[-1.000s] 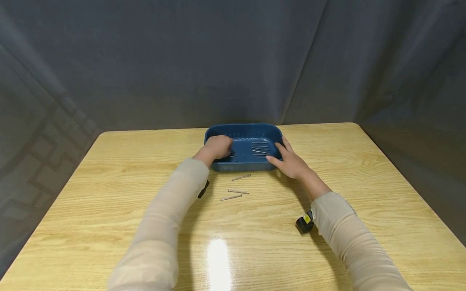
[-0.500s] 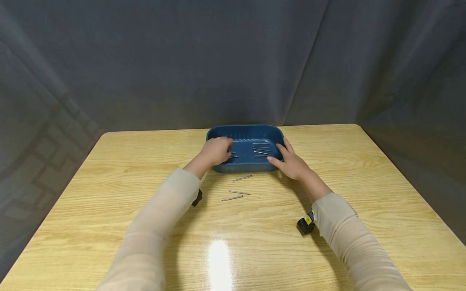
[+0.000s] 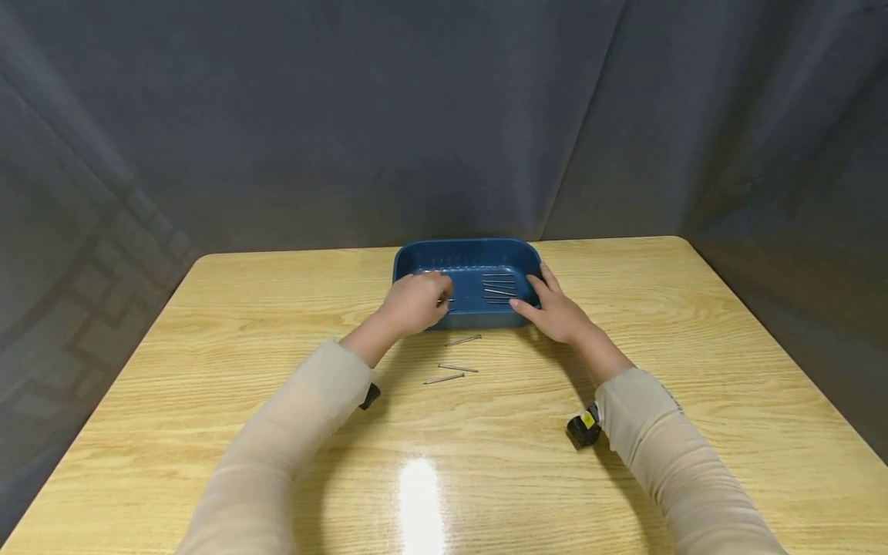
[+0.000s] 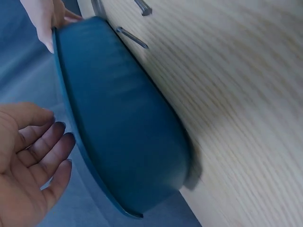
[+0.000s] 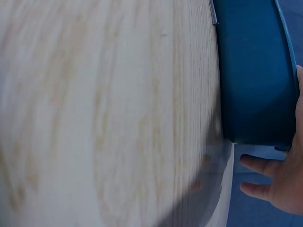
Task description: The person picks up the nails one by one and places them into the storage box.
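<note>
The blue tray [image 3: 466, 266] sits at the far middle of the wooden table [image 3: 208, 324], its long side facing the person. Several nails lie on its floor towards the right end [image 3: 498, 290].

The left hand [image 3: 415, 302] is over the tray's near-left corner. In the left wrist view its fingers [image 4: 45, 156] are loosely spread and hold nothing — the palm faces the tray's outer wall [image 4: 123, 118] without touching it.

The right hand [image 3: 555, 308] rests against the tray's right end, fingers straight along the wall and thumb at the near edge. The right wrist view shows fingertips [image 5: 265, 175] beside the tray [image 5: 251, 71] — contact is flat, not a curled grip.

3 loose nails [image 3: 451, 366] lie on the table just in front of the tray, between the 2 forearms. The nearest 1 [image 3: 462, 339] lies just beside the tray's front wall.
</note>
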